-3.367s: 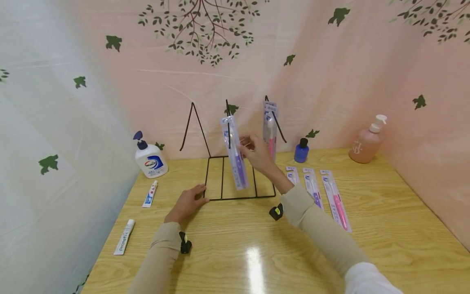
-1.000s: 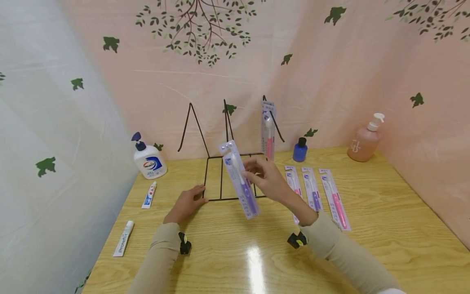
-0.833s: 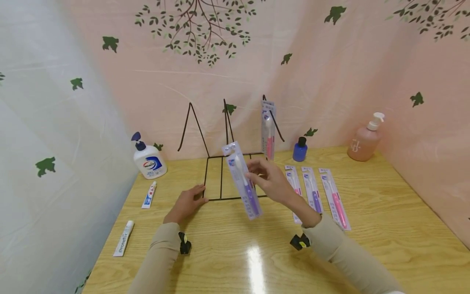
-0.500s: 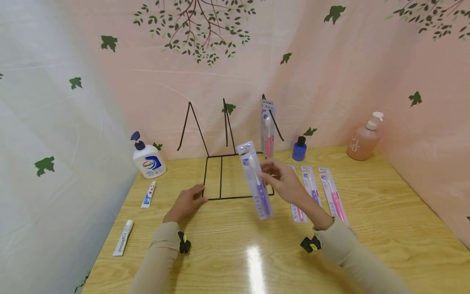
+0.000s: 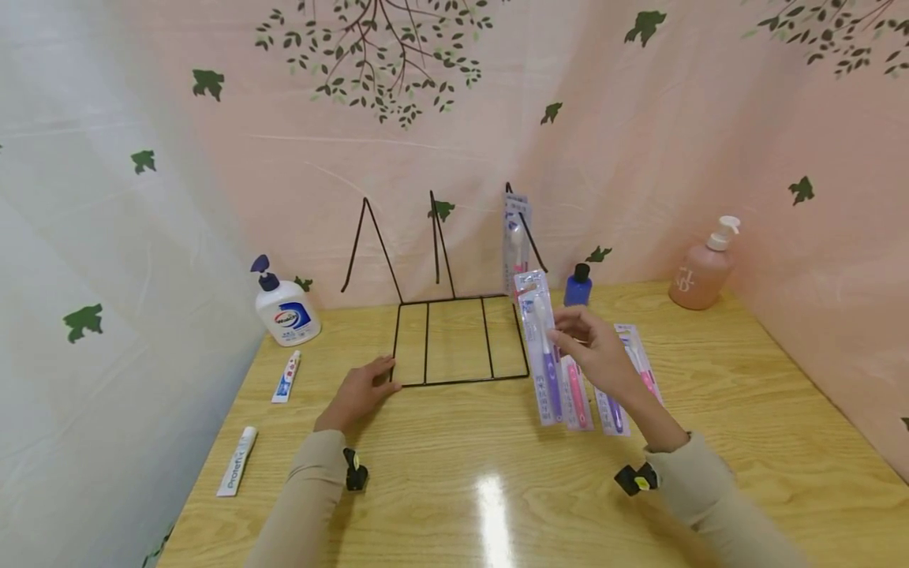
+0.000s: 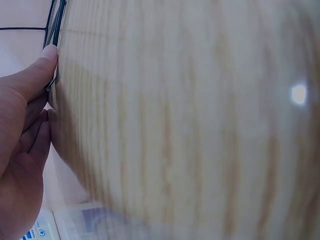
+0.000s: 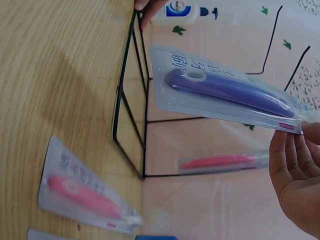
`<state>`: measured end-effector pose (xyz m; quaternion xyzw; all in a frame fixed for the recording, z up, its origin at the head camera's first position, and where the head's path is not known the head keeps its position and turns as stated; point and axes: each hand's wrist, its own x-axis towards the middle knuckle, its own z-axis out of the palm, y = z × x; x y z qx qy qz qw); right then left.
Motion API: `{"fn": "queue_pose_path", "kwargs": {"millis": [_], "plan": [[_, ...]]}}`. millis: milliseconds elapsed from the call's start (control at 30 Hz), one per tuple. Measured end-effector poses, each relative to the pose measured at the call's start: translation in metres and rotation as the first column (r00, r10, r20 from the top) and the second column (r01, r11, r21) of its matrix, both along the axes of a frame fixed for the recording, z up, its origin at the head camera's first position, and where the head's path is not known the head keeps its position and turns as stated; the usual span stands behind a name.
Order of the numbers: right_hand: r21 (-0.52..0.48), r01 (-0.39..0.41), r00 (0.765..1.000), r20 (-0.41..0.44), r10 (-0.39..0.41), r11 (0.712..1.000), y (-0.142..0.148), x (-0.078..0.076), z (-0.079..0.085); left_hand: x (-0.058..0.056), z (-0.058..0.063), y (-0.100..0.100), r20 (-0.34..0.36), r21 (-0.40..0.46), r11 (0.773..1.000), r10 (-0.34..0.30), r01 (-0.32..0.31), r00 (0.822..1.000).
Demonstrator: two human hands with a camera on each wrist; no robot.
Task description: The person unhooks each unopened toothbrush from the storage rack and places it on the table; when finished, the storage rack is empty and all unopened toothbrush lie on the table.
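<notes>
A packaged toothbrush with a purple handle [image 5: 549, 363] is pinched at its edge by my right hand [image 5: 596, 355], raised over the table right of the black wire display rack [image 5: 465, 381]. In the right wrist view the purple handle [image 7: 225, 92] shows through clear plastic, thumb and fingers at its far end. My left hand [image 5: 358, 394] grips the rack's front-left corner, its thumb [image 6: 42, 67] along the wire. Packaged toothbrushes with pink handles [image 5: 518, 237] hang on the rack's right hook; the left and middle hooks are bare.
Packaged toothbrushes [image 5: 614, 414] lie right of the rack, partly covered by the right hand. Behind stand a blue bottle [image 5: 578, 288] and a pink pump bottle [image 5: 701, 276]. At left are a white pump bottle [image 5: 287, 314] and two toothpaste tubes [image 5: 286, 377], [image 5: 237, 461].
My right hand has drawn the purple toothbrush off the middle hook and carried it right, toward the packs on the table. The left hand stays at the rack's corner.
</notes>
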<state>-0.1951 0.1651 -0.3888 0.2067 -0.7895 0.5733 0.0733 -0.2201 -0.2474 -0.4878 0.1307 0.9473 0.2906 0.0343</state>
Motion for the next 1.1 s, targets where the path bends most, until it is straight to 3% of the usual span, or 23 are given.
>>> {"fn": "queue_pose_path", "kwargs": {"millis": [433,733,967,1100], "plan": [[0.063,0.143,0.989,0.033,-0.145,0.988,0.046,0.005,-0.009,0.000,0.000,0.000,0.004,-0.009,1.000,0.003,-0.003,1.000],[0.035,0.241,0.969,0.042,-0.243,0.970,0.090,-0.002,-0.026,0.001,0.002,0.001,0.001,-0.006,1.000,-0.007,0.007,1.000],[-0.072,0.244,0.962,0.141,-0.232,0.967,0.128,-0.003,-0.037,0.001,0.002,0.000,-0.011,-0.008,1.000,-0.017,0.017,1.000],[0.000,0.274,0.944,0.193,-0.269,0.962,0.149,-0.003,-0.039,0.002,0.003,0.001,-0.010,-0.008,1.000,-0.017,0.017,1.000]]}}
